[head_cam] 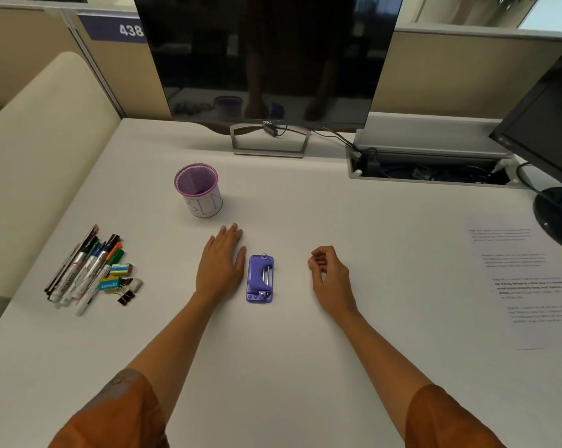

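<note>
The purple hole punch [260, 279] is lying on the surface [305, 344], your left grip [221, 263] resting flat-fingered just beside it, your right grip [329, 273] curled on nothing farther off; you are best taking it by its long sides.

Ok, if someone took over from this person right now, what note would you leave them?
Left hand: flat on the desk, fingers straight, close beside the hole punch; whether the thumb touches it is unclear.
Right hand: fingers curled, holding nothing, apart from the hole punch on its other side.
Hole punch: lying between the hands, not gripped.
Sheet of paper: far right on the desk, away from the hole punch.
Pen cup stands beyond the left hand; markers lie piled at far left.
Done: nothing visibly punched.
Left: probably grip the hole punch and fetch the sheet.
</note>
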Demonstrator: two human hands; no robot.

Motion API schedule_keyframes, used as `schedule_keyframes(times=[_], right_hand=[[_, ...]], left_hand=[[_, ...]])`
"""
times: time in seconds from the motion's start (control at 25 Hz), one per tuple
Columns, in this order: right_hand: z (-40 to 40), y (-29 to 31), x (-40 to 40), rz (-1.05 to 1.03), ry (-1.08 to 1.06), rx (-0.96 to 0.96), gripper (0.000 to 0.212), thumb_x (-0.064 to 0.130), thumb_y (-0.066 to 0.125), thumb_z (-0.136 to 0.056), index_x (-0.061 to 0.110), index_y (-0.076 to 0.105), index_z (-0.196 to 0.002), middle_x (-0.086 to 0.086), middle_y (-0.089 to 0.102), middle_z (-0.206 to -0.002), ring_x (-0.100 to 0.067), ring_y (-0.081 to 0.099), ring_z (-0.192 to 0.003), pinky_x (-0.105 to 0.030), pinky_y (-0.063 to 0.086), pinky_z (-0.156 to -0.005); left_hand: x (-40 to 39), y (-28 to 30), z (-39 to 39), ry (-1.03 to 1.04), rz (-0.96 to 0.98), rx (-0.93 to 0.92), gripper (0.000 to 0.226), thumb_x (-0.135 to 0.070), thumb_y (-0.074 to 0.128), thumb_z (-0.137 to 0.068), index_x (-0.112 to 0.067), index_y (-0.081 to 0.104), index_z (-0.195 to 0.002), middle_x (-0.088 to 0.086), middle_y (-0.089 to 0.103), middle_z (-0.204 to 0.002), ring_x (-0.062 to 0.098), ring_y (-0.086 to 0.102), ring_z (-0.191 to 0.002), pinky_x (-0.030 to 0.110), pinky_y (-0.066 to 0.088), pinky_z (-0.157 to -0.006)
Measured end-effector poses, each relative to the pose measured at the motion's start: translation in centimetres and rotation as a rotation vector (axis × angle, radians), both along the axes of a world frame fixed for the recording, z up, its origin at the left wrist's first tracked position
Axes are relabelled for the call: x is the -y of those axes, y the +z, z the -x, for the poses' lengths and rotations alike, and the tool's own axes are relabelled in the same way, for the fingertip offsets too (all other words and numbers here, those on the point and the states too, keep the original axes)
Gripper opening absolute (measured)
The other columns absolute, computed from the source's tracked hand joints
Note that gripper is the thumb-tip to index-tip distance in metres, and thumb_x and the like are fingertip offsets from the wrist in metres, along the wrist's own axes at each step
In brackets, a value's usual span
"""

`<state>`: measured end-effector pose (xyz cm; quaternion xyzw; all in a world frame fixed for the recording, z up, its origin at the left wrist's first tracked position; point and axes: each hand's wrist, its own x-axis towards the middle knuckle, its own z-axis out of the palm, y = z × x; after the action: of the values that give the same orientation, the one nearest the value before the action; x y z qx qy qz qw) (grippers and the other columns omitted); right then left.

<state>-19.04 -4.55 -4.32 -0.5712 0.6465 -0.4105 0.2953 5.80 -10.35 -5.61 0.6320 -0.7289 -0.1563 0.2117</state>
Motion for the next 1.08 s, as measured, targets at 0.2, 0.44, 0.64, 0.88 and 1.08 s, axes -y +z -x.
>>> schedule_keyframes(times=[0.2,0.44,0.64,0.88,1.08], right_hand=[[-0.9,0.2,0.8,0.008,-0.010,0.021,0.005,0.013,0.055,-0.097,0.013,0.056,-0.102,-0.001,0.065,-0.092,-0.015,0.064,-0.086,-0.022,0.052,-0.076],[-5.7,4.5,6.4,0.030,0.228,0.039,0.012,0.012,0.061,-0.094,0.012,0.058,-0.106,0.001,0.066,-0.095,-0.009,0.066,-0.087,-0.015,0.054,-0.077],[-10.4,9.3,12.8,0.114,0.348,-0.037,0.021,0.015,0.065,-0.093,0.011,0.059,-0.112,-0.007,0.069,-0.100,-0.012,0.066,-0.086,-0.012,0.054,-0.077],[-14.6,12.5,17.4,0.132,0.356,-0.064,0.029,0.013,0.065,-0.092,0.013,0.057,-0.120,-0.008,0.073,-0.102,-0.011,0.067,-0.085,-0.021,0.053,-0.081],[-15.9,12.8,18.6,0.132,0.361,-0.062,0.028,0.013,0.062,-0.094,0.015,0.056,-0.121,-0.007,0.073,-0.110,-0.018,0.070,-0.097,-0.025,0.054,-0.085]], left_hand=[[-0.3,0.6,0.4,0.032,0.001,-0.016,0.046,-0.032,0.045,-0.100,-0.018,0.046,-0.144,-0.001,0.039,-0.156,0.018,0.028,-0.147,0.036,0.019,-0.122],[-0.4,0.8,0.5,0.047,-0.007,-0.037,0.047,-0.033,0.045,-0.099,-0.019,0.046,-0.144,-0.002,0.040,-0.155,0.017,0.028,-0.147,0.036,0.020,-0.122],[-0.4,1.0,0.6,0.065,-0.007,-0.049,0.047,-0.034,0.045,-0.099,-0.019,0.047,-0.143,-0.002,0.041,-0.155,0.016,0.029,-0.147,0.034,0.018,-0.121],[-0.5,1.1,0.9,0.060,-0.031,-0.035,0.048,-0.036,0.043,-0.099,-0.020,0.046,-0.144,-0.001,0.040,-0.155,0.016,0.028,-0.147,0.034,0.017,-0.122],[-0.3,1.2,0.8,0.073,-0.041,-0.034,0.048,-0.038,0.043,-0.099,-0.020,0.046,-0.144,-0.002,0.039,-0.155,0.016,0.028,-0.147,0.035,0.017,-0.121]])
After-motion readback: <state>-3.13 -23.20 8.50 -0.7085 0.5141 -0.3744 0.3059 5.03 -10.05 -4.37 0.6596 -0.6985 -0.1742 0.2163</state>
